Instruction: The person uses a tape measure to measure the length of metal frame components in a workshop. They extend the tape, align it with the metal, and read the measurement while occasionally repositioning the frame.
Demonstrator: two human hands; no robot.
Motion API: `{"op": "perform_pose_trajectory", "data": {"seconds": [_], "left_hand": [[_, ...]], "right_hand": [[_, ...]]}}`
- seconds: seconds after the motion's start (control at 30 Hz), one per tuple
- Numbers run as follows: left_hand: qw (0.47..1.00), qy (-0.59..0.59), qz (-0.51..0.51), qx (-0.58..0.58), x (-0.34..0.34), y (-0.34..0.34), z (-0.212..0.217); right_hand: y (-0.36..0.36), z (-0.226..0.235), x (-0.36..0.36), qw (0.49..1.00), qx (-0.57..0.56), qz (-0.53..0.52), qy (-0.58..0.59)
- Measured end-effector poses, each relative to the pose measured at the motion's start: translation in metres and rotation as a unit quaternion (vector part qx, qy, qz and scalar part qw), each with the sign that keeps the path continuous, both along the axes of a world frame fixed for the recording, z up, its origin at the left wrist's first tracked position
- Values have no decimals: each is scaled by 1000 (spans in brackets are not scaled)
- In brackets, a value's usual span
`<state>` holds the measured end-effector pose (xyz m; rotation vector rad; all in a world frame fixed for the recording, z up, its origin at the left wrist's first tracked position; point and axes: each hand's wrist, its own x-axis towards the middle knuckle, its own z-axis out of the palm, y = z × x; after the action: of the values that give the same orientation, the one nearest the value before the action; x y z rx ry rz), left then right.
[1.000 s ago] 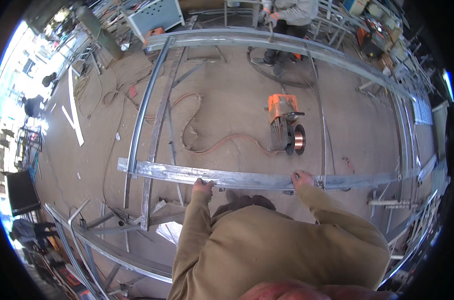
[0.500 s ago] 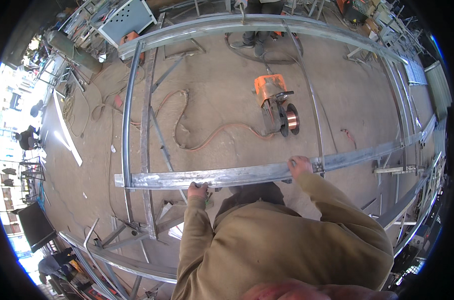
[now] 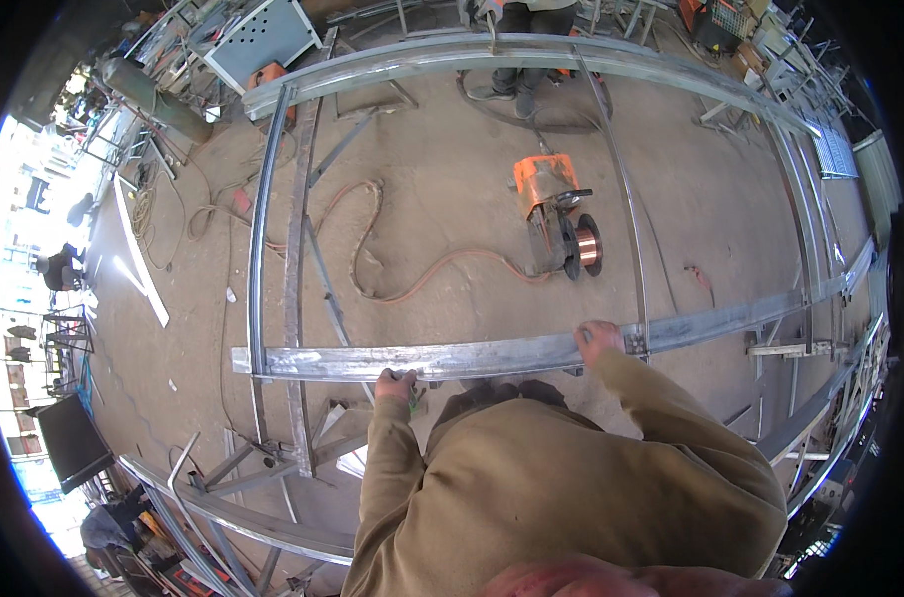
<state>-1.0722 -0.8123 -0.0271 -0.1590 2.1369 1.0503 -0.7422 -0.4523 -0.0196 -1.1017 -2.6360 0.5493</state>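
Observation:
A long grey steel beam (image 3: 492,356) runs left to right in front of me and forms the near side of a large metal frame. My left hand (image 3: 396,384) is closed on the beam's near lower edge, toward its left end. Further right, my right hand (image 3: 599,341) curls over the top of the same beam, just left of where a thin steel crossbar (image 3: 626,199) meets it. The fingertips of both hands are partly hidden. On the left, another crossbar (image 3: 260,219) links the near beam to the far beam (image 3: 402,68).
An orange wire feeder (image 3: 545,181) with a copper wire spool (image 3: 587,245) stands on the floor inside the frame. A red hose (image 3: 442,264) winds from it. Another person (image 3: 516,75) stands at the far beam. A green gas cylinder (image 3: 153,99) lies far left.
Both hands keep their places on the beam. The whole view has shifted slightly down and right, and my legs show a little differently below the beam.

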Motion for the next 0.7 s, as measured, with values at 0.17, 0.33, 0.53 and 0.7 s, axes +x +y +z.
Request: {"op": "perform_pose_trajectory", "data": {"seconds": [0.17, 0.33, 0.53, 0.7], "left_hand": [[997, -43, 56, 40, 4, 1, 4], [999, 40, -31, -5, -4, -9, -18], [1000, 13, -12, 1, -5, -15, -36], [999, 25, -22, -10, -3, -9, -19]], "right_hand": [[-1, 4, 0, 1000, -2, 3, -14], [0, 4, 1, 1000, -7, 13, 1], [1, 4, 0, 1000, -19, 13, -4], [2, 3, 0, 1000, -24, 7, -15]]}}
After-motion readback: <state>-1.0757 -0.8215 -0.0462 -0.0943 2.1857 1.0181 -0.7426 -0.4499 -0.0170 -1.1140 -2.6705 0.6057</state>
